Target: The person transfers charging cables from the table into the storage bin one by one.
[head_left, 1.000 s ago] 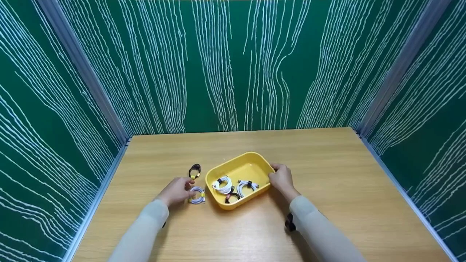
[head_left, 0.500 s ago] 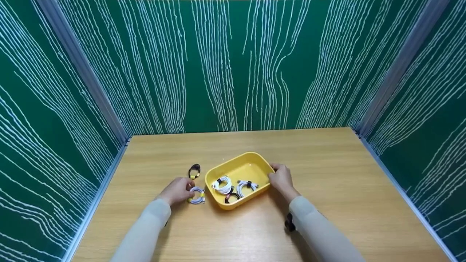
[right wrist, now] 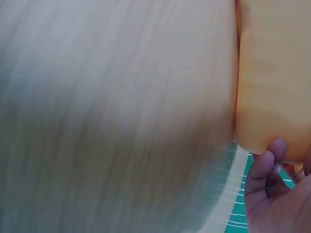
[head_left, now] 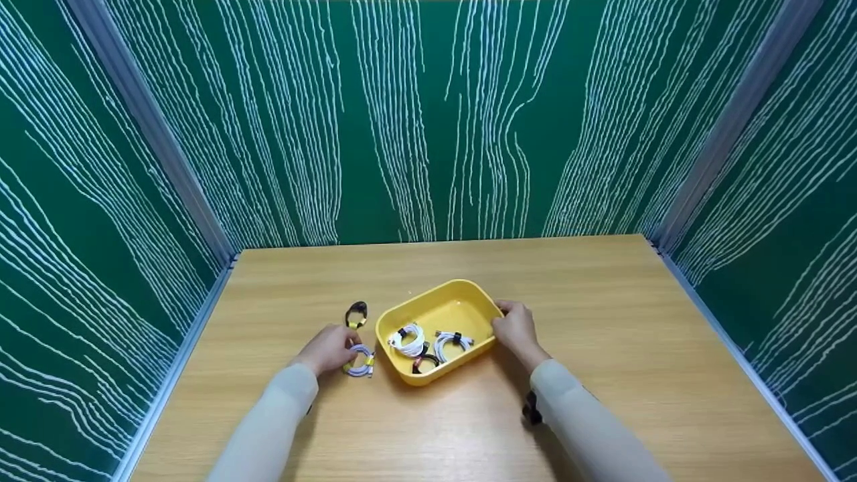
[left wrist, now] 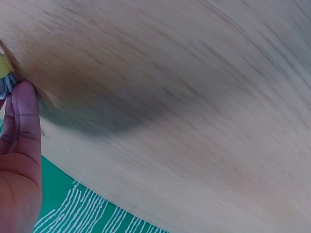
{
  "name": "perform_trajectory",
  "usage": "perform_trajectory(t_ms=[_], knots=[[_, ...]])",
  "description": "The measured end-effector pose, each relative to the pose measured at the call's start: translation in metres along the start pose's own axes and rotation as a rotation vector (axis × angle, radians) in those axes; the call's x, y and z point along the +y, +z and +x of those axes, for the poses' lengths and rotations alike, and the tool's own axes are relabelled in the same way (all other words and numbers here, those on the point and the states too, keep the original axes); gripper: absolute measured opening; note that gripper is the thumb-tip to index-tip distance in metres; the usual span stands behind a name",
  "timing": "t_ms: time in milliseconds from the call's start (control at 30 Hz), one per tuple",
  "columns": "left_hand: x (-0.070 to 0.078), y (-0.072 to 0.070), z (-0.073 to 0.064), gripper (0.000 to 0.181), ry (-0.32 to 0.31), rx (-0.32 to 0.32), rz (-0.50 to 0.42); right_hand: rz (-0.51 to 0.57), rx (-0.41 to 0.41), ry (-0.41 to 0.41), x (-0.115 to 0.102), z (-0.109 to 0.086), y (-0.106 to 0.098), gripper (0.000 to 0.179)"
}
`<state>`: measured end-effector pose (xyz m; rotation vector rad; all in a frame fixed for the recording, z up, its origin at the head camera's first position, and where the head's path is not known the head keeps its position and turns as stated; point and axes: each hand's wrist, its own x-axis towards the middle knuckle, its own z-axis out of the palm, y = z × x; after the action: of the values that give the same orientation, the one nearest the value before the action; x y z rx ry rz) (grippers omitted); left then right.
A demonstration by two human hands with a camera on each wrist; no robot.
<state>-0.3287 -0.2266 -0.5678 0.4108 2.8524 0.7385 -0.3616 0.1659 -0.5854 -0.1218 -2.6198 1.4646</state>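
Observation:
My left hand (head_left: 328, 349) pinches a coiled light-grey cable (head_left: 359, 370) with yellow ties, left of the yellow bin (head_left: 420, 379). In the left wrist view only a bit of that cable's yellow tie (left wrist: 5, 65) shows at the fingertips. My right hand (head_left: 517, 329) grips the bin's right end; in the right wrist view its fingers (right wrist: 262, 167) touch the yellow wall. Inside the bin lie a white coiled cable (head_left: 419, 349), another white one with a black tie (head_left: 456, 337), and a black-and-red one (head_left: 428, 369).
A black coiled cable (head_left: 357, 309) with a yellow tie lies on the wooden table (head_left: 428, 435) just beyond my left hand. Green panels with white lines (head_left: 381, 120) wall in the table at the back and both sides.
The light-grey cable has turned and tilted slightly in my left fingers. My left hand has barely shifted; the right hand and bin hold their place.

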Motion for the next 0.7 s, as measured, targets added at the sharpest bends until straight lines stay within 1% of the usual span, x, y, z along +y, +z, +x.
perform_trajectory(t_ms=[300,500,567,633,700], knots=[[0.000,-0.001,-0.001,0.011,0.010,0.001,-0.018,0.008,0.007,-0.019,-0.002,-0.002,0.000,0.046],[0.002,-0.008,-0.004,0.012,0.016,0.006,-0.010,0.014,-0.001,-0.005,-0.004,-0.003,0.000,0.046],[0.003,-0.010,-0.005,0.008,0.030,0.014,0.002,0.008,0.002,-0.008,-0.003,-0.003,0.000,0.046],[0.005,-0.013,-0.006,0.007,0.019,0.013,0.009,0.003,0.007,-0.018,-0.003,-0.003,0.000,0.046],[0.006,-0.015,-0.006,0.007,-0.009,0.007,0.005,0.003,0.009,-0.023,-0.003,-0.003,0.000,0.047]])
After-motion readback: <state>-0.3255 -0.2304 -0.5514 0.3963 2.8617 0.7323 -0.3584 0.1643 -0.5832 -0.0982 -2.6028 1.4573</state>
